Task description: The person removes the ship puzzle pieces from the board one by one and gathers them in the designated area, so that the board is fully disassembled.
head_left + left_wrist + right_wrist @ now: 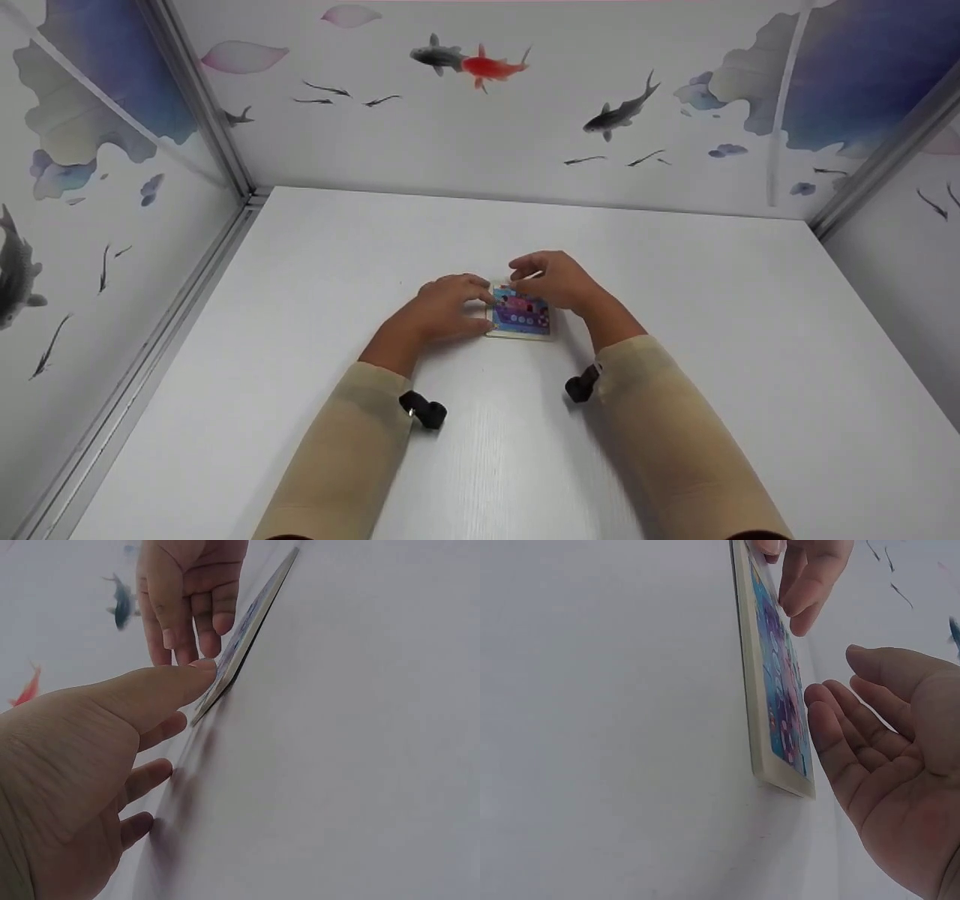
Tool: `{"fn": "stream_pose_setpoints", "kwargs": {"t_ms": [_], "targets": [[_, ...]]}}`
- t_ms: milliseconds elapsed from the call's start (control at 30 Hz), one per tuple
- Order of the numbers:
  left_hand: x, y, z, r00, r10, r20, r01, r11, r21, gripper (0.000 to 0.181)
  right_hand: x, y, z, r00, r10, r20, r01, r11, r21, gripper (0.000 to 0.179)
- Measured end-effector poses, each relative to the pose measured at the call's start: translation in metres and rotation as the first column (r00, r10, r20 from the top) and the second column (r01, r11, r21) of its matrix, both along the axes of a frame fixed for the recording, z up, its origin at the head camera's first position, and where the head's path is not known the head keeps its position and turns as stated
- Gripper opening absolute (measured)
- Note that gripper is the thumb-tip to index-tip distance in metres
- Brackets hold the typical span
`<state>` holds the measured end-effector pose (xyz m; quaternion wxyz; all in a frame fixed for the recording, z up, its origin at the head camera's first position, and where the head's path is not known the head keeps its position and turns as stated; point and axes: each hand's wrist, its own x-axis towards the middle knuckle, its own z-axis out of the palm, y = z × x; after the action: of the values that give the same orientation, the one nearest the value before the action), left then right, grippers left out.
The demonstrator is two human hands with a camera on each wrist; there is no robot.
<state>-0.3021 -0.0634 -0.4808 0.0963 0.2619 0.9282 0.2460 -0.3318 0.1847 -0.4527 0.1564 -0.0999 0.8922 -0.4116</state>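
- Picture board [521, 321], mostly blue and purple, lies on the white table [484, 457] between your hands.
- Your left hand [450, 306] is at its left edge, fingers spread, thumb apart at the near-left corner.
- Your right hand [562, 283] is over its far right part, fingers loosely bent, thumb apart; I cannot tell whether they touch.

The board [519, 319] is lying on the table [480, 465] between the left hand [452, 304] and right hand [564, 283]; a wall [480, 142] is standing behind.
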Motion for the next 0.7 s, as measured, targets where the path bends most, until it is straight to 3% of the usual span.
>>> {"fn": "stream_pose_setpoints", "kwargs": {"t_ms": [333, 700], "targets": [[0.0037, 0.0023, 0.0018, 1.0, 0.002, 0.0, -0.002, 0.999, -0.054, 0.039, -0.0055, 0.0024, -0.01, 0.998, -0.005, 0.055, 0.006, 1.0, -0.026, 0.047], [0.003, 0.0041, 0.002, 1.0, 0.006, -0.003, -0.007, 0.998, -0.069, 0.04, -0.0065, -0.003, -0.007, 0.994, -0.019, 0.105, 0.009, 0.995, 0.098, 0.047]]}}
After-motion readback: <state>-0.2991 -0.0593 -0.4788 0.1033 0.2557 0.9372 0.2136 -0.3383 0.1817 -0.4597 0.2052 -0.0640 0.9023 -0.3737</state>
